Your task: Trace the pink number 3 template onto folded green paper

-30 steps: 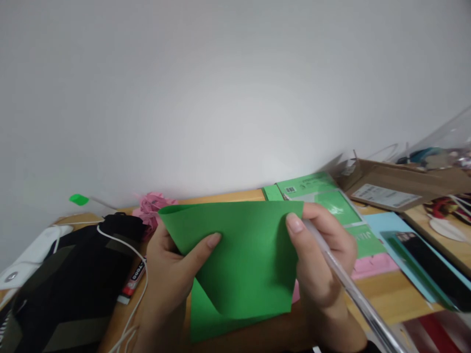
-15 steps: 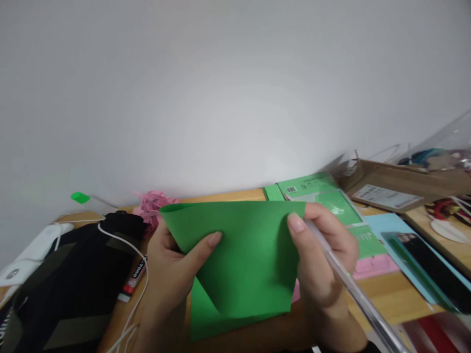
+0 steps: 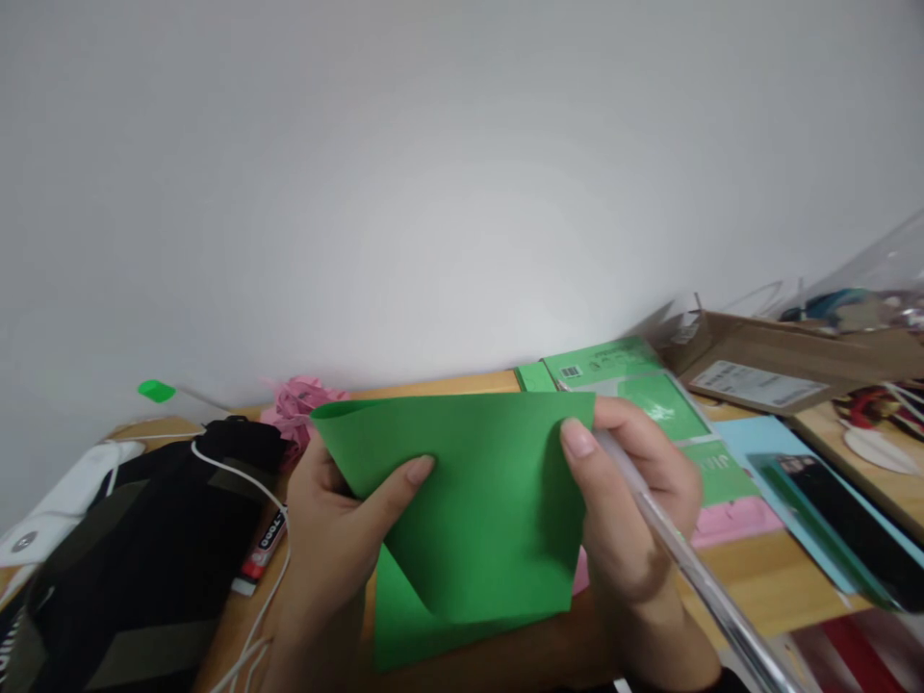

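Observation:
A sheet of green paper point(image 3: 491, 491) is held up between my two hands, bent over on itself with a rounded fold at its upper left. My left hand point(image 3: 339, 529) grips its left side, thumb on the front face and fingers behind. With thumb and fingers, my right hand point(image 3: 628, 500) pinches the upper right corner. A clear-barrelled pen point(image 3: 693, 568) also rests in the right hand, slanting down to the lower right. Below the raised part, more green paper point(image 3: 400, 630) shows at the lower left.
Left on the wooden desk point(image 3: 783, 577) lie a black cloth item point(image 3: 151, 549), white cable, glue tube point(image 3: 264, 551) and crumpled pink paper point(image 3: 307, 404). To the right are green paper packs point(image 3: 606, 361), a blue sheet point(image 3: 757, 438), a dark phone-like object point(image 3: 852, 520) and a cardboard box point(image 3: 780, 356).
Almost nothing differs. The paper's top edge and my right thumb have shifted very slightly to the left; both hands keep their hold.

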